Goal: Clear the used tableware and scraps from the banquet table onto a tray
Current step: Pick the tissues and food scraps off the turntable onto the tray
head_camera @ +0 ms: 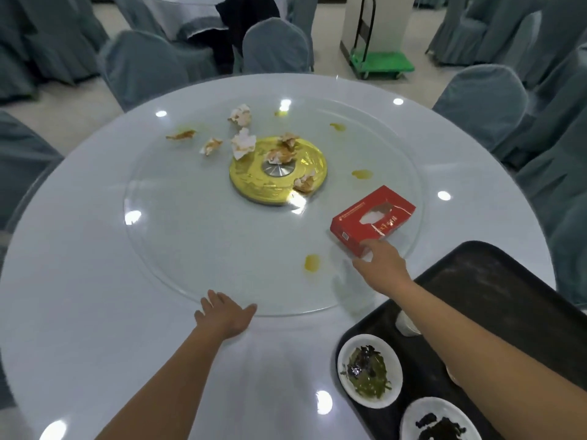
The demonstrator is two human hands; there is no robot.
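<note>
**Banquet table part cleared as hand reaches tissue box**

Grey-covered chairs [276, 46] ring a round white table [79, 281] in a banquet hall, where a person leans over the glass turntable [190, 242]. The left hand [225, 312] lies flat on the turntable's near rim, fingers straight and spread, holding nothing. The right hand [379, 258] touches the near corner of a red tissue box [373, 217] on the right side of the glass. Its fingers are hidden behind the hand, so whether they have closed on the box cannot be told.

Crumpled, stained napkins [243, 144] lie on and around the gold hub [254, 182] at the centre, well apart from both hands. Yellow sauce spots [312, 262] dot the glass. A black tray [508, 281] at the table's near right edge already carries 2 plates [370, 369] of leftover greens.

The risks from here are a matter of judgement. A push from the left hand could spin the glass and carry the box away from the right. The right forearm, which crosses the tray, could knock the plates. Dragging the box could smear it through the nearby sauce.
</note>
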